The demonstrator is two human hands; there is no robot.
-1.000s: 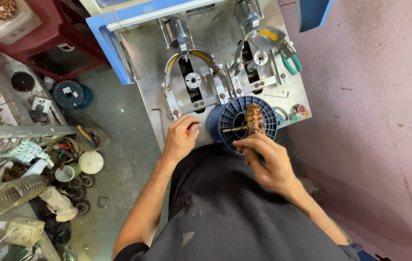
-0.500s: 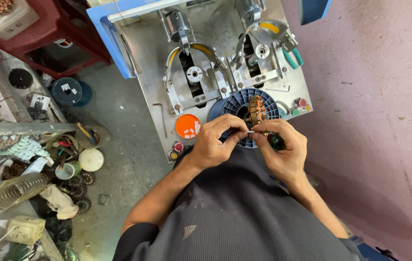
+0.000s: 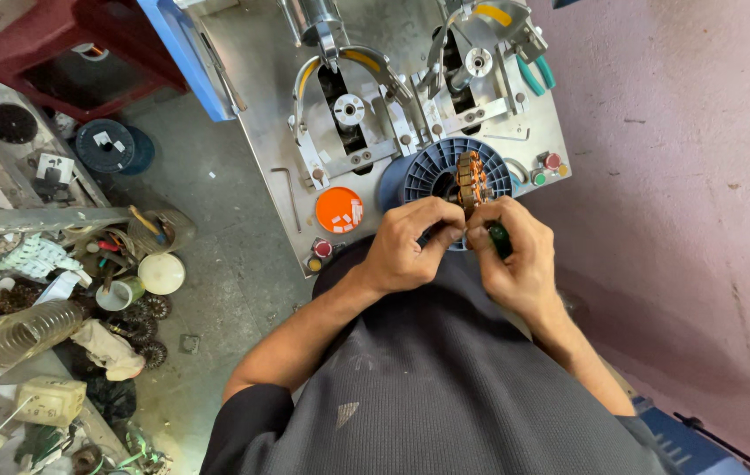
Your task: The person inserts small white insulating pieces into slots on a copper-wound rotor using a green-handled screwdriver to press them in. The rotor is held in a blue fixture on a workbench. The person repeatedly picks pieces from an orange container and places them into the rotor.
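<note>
Seen from the head camera, a seated person works at a grey metal winding bench (image 3: 260, 114) fitted with two chrome spindle fixtures (image 3: 348, 110). An orange lid (image 3: 340, 209) holding small white slips lies on the bench just left of the hands, red push buttons (image 3: 323, 249) near it; green-handled pliers (image 3: 533, 75) rest at the far right.

A blue plastic spool (image 3: 432, 171) sits at the bench's near edge, partly hidden behind the hands. Over it, the left hand (image 3: 406, 242) and right hand (image 3: 515, 259) meet, fingers of both closed around a copper-wound armature (image 3: 470, 183), whose long axis runs roughly away from the body. The right hand also grips a dark green-handled tool (image 3: 500, 239).

The floor at left is crowded with a white cup (image 3: 162, 274), a coiled clear hose (image 3: 27, 330) and dark wire reels (image 3: 106, 145).
</note>
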